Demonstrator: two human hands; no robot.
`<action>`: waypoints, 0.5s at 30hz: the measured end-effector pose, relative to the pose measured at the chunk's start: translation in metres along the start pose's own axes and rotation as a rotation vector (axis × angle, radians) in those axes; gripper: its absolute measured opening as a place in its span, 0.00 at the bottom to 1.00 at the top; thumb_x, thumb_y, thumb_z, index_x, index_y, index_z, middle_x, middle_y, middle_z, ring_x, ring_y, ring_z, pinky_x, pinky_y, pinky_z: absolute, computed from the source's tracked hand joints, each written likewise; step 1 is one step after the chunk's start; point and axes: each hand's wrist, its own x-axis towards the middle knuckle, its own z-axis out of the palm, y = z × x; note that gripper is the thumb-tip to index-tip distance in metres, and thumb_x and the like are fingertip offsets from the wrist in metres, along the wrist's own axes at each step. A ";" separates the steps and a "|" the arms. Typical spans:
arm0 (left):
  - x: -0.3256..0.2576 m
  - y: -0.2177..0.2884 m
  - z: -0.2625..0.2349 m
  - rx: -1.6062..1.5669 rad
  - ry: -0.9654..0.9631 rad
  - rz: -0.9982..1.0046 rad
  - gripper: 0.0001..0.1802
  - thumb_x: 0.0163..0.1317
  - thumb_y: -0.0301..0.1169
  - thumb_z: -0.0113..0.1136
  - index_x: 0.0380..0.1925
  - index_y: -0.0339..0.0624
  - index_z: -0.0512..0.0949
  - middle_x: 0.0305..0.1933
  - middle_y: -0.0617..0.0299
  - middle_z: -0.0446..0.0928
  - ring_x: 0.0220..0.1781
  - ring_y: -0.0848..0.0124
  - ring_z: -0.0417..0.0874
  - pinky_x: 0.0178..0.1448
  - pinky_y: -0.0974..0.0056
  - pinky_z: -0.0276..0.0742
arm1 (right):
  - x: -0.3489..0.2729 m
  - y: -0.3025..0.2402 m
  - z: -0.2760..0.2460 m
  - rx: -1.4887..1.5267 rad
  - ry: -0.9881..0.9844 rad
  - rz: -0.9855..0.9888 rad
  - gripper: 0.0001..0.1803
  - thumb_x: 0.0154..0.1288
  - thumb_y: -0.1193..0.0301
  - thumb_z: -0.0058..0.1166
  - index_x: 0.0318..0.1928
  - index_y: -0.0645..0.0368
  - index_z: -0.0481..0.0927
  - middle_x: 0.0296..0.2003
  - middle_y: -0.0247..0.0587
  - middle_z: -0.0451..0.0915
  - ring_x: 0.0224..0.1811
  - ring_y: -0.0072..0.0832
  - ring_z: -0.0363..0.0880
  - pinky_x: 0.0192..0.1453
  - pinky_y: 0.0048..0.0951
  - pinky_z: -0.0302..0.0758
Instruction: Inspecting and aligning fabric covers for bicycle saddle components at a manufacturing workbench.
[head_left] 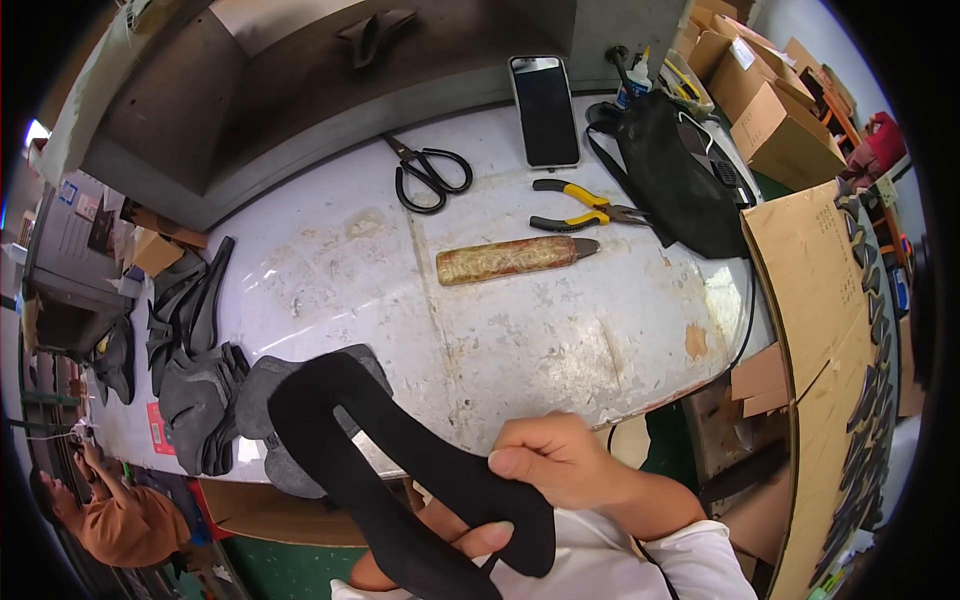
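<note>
A black, U-shaped fabric piece (320,410), which looks like a shoe upper, is held in front of me over the table's near edge. Its rounded bend points to the upper left, and its two ends come close together near my body. My right hand (560,462) is closed, pinching the upper edge between thumb and curled fingers. Lower down, my left hand (480,538) grips the piece with the thumb on top; most of its fingers are hidden behind the fabric. Grey sole-shaped sheets (262,385) lie partly under the bend.
On the worn white table (520,350) lie a tape-wrapped knife (510,260), yellow-black pliers (585,208), black scissors (430,178), a phone (545,112) and a black bag (680,175). Grey cut pieces (200,400) are stacked left. Cardboard (815,300) stands right. Another person (130,520) is far left.
</note>
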 end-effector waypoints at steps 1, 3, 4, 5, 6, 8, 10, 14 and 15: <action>-0.004 0.001 0.000 -0.039 0.040 -0.042 0.27 0.66 0.30 0.56 0.64 0.31 0.65 0.57 0.57 0.75 0.61 0.70 0.73 0.66 0.64 0.64 | -0.001 0.004 0.005 0.281 -0.057 0.085 0.15 0.75 0.66 0.51 0.31 0.61 0.76 0.22 0.26 0.69 0.26 0.12 0.64 0.29 0.20 0.64; -0.008 0.002 -0.003 -0.117 0.115 -0.128 0.29 0.65 0.30 0.56 0.64 0.31 0.65 0.57 0.57 0.74 0.62 0.70 0.72 0.67 0.64 0.63 | -0.009 0.007 0.012 0.298 -0.016 0.080 0.15 0.76 0.66 0.50 0.32 0.61 0.75 0.22 0.26 0.69 0.27 0.12 0.63 0.30 0.19 0.63; -0.013 0.011 -0.001 -0.097 0.125 -0.118 0.29 0.65 0.30 0.56 0.64 0.31 0.65 0.57 0.57 0.74 0.62 0.70 0.72 0.67 0.64 0.63 | -0.013 0.005 0.015 0.332 0.012 0.055 0.15 0.76 0.66 0.49 0.32 0.61 0.75 0.23 0.25 0.69 0.28 0.12 0.63 0.31 0.19 0.63; -0.009 0.021 -0.005 -0.034 0.103 -0.206 0.29 0.65 0.30 0.57 0.64 0.31 0.65 0.58 0.57 0.74 0.63 0.71 0.72 0.67 0.65 0.62 | -0.011 0.007 0.013 0.324 0.004 0.055 0.15 0.76 0.65 0.50 0.33 0.62 0.74 0.23 0.26 0.69 0.27 0.13 0.64 0.30 0.20 0.64; -0.004 0.031 -0.006 0.028 0.080 -0.295 0.29 0.64 0.30 0.57 0.64 0.31 0.66 0.59 0.56 0.74 0.63 0.71 0.71 0.68 0.65 0.61 | -0.010 0.008 0.008 0.322 0.002 0.054 0.15 0.76 0.65 0.50 0.33 0.62 0.74 0.23 0.26 0.69 0.27 0.13 0.64 0.30 0.20 0.64; 0.016 0.044 -0.005 0.173 -0.082 -0.188 0.33 0.66 0.28 0.57 0.68 0.26 0.58 0.55 0.55 0.76 0.60 0.73 0.74 0.63 0.66 0.67 | -0.008 0.008 -0.005 0.450 0.034 0.176 0.16 0.76 0.64 0.49 0.33 0.63 0.73 0.23 0.27 0.70 0.26 0.14 0.66 0.31 0.20 0.65; 0.024 0.048 0.007 0.292 -0.005 -0.192 0.42 0.66 0.24 0.58 0.71 0.26 0.44 0.46 0.55 0.79 0.49 0.74 0.78 0.54 0.68 0.73 | -0.005 0.000 -0.013 0.390 0.102 0.041 0.17 0.72 0.65 0.56 0.28 0.63 0.74 0.20 0.28 0.71 0.23 0.14 0.69 0.27 0.22 0.65; 0.021 0.030 -0.006 0.277 -0.075 -0.230 0.54 0.64 0.20 0.60 0.73 0.36 0.28 0.39 0.55 0.79 0.38 0.76 0.77 0.43 0.69 0.73 | -0.001 -0.012 -0.016 -0.260 0.210 -0.167 0.20 0.61 0.68 0.68 0.18 0.60 0.73 0.12 0.28 0.70 0.16 0.13 0.67 0.18 0.23 0.61; 0.020 0.028 -0.006 0.277 -0.080 -0.229 0.54 0.64 0.20 0.60 0.73 0.36 0.28 0.39 0.55 0.79 0.38 0.76 0.77 0.43 0.69 0.73 | -0.003 -0.005 -0.019 -0.074 0.159 -0.125 0.19 0.61 0.69 0.68 0.19 0.60 0.74 0.13 0.28 0.72 0.16 0.13 0.68 0.19 0.22 0.61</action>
